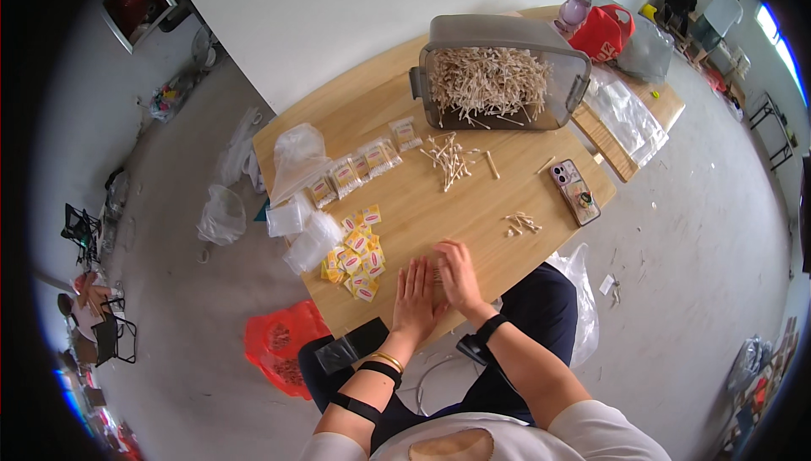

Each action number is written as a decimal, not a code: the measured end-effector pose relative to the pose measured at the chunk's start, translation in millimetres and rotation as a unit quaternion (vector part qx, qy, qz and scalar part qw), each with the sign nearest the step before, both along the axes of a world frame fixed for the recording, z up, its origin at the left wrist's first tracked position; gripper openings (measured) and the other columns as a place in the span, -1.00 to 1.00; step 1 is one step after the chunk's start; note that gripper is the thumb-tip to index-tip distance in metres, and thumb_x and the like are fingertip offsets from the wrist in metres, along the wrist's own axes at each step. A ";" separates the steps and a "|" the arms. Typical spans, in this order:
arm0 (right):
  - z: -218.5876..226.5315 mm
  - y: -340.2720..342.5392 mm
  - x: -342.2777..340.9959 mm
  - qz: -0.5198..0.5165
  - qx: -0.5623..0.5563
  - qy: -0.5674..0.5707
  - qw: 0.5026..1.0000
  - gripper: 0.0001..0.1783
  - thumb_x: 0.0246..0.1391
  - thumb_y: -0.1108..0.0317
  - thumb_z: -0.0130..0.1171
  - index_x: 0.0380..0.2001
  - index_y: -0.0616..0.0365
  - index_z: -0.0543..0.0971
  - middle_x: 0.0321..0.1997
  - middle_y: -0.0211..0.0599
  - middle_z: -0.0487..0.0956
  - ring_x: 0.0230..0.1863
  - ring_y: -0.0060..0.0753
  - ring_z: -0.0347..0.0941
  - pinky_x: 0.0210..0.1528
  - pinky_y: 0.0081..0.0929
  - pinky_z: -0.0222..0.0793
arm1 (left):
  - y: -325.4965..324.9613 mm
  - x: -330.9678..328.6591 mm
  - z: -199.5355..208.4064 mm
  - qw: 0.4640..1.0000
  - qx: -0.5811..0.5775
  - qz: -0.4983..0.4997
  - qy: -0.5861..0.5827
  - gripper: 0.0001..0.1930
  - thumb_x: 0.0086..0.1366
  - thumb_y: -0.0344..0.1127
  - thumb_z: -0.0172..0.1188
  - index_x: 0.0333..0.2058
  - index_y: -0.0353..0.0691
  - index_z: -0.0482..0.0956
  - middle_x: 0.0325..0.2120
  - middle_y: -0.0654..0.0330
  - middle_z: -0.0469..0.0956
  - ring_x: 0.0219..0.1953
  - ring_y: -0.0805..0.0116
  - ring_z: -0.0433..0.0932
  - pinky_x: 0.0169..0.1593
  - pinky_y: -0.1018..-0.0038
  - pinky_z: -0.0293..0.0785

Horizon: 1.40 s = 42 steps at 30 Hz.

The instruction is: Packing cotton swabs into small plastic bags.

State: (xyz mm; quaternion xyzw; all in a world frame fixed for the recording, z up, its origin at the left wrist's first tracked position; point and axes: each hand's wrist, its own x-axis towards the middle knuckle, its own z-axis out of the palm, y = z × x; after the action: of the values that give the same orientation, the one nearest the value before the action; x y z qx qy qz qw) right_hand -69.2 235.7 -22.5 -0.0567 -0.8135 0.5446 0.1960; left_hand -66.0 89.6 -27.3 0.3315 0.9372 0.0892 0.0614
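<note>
Near the front edge of the wooden table, my left hand (414, 299) lies flat with its fingers stretched out. My right hand (459, 277) is beside it, fingers loosely bent and not closed round anything I can see. A few cotton swabs (437, 277) show in the narrow gap between the hands, partly hidden by them. Left of my left hand is a scattered pile of small yellow-and-white paper cards (356, 252). A loose heap of cotton swabs (450, 161) lies farther back, and a smaller group (522, 224) is to the right of my right hand.
A grey plastic bin (507, 32) full of swabs lies on its side at the back. Filled clear packets (363, 165) form a row beside plastic bags (297, 157). A phone (574, 192) lies at the table's right edge. A red bag (283, 343) is on the floor.
</note>
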 end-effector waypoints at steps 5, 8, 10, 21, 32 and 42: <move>2.6 -13.8 -9.4 0.035 -0.032 0.029 0.998 -0.65 0.17 0.56 -0.03 0.03 0.23 0.51 0.13 0.10 0.45 0.30 0.17 0.30 0.36 -0.13 0.23 | -6.4 -1.7 -7.0 1.000 -0.024 0.002 0.010 -0.06 0.38 0.16 0.03 0.44 -0.45 -0.10 0.48 -0.16 -0.11 0.54 -0.10 -0.19 0.53 -0.05 -0.26; 2.0 17.8 -8.0 -0.032 0.030 0.028 0.999 -0.72 0.20 0.55 0.02 -0.03 0.24 0.52 0.10 0.07 0.46 0.25 0.16 0.33 0.31 -0.14 0.28 | -13.4 2.9 -13.5 0.999 0.023 0.003 0.027 -0.01 0.33 0.18 0.08 0.43 -0.45 -0.10 0.48 -0.16 -0.10 0.54 -0.10 -0.19 0.52 -0.06 -0.26; 3.0 29.4 -1.1 -0.091 0.094 0.020 0.991 -0.78 0.21 0.54 0.05 -0.08 0.23 0.52 0.07 0.03 0.47 0.22 0.13 0.36 0.26 -0.13 0.33 | -15.6 7.4 -11.2 0.999 0.026 -0.002 0.040 0.01 0.31 0.20 0.11 0.43 -0.45 -0.10 0.48 -0.16 -0.10 0.54 -0.09 -0.18 0.52 -0.07 -0.26; 6.7 31.2 6.2 -0.065 0.153 -0.010 0.986 -0.75 0.19 0.53 0.05 -0.05 0.21 0.50 0.09 -0.01 0.46 0.20 0.12 0.35 0.25 -0.13 0.33 | 0.9 9.0 4.6 0.996 -0.084 0.023 0.032 0.06 0.29 0.30 0.08 0.44 -0.43 -0.10 0.50 -0.13 -0.14 0.55 0.02 -0.25 0.53 -0.04 -0.41; 4.5 30.2 5.4 -0.072 0.158 -0.010 0.985 -0.73 0.17 0.48 0.07 -0.05 0.21 0.50 0.06 -0.04 0.47 0.23 0.08 0.34 0.28 -0.14 0.30 | 14.9 -38.7 -3.3 0.997 -0.009 0.013 0.070 0.03 0.34 0.27 0.03 0.46 -0.41 -0.17 0.50 -0.09 -0.14 0.55 0.04 -0.23 0.55 0.03 -0.35; 3.5 31.9 5.1 -0.074 0.161 -0.013 0.984 -0.72 0.14 0.46 0.09 -0.06 0.22 0.50 0.06 -0.05 0.47 0.25 0.09 0.33 0.32 -0.12 0.26 | 6.7 -38.0 1.8 0.998 0.032 -0.028 0.046 -0.02 0.27 0.06 0.25 0.45 -0.32 -0.05 0.36 -0.01 0.18 0.45 0.05 0.08 0.52 -0.02 -0.14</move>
State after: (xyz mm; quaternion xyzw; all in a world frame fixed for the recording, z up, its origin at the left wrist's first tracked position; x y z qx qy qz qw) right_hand -64.1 267.6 -19.0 -0.0912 -0.8868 0.3894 0.2316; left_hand -104.1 96.3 -25.5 0.3634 0.9259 0.1022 0.0104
